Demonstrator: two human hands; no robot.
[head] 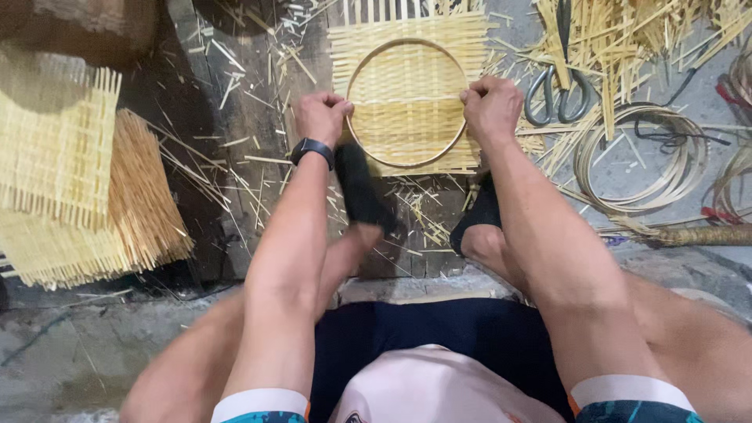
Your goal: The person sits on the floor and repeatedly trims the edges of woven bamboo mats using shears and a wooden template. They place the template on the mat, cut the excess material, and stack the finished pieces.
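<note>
Forearms nearest; left hand, right hand fingers clenched on bamboo hoop over woven mat.

Black wristwatch, black socks, white-cuffed sleeves.

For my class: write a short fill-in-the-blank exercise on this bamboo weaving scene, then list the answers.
1. Both hands, left hand and right hand, grip a round ____ lying on the woven mat.
2. The black wristband is on the ____ wrist.
3. The scissors lie to the ____ of the mat.

Answers: hoop; left; right
</note>
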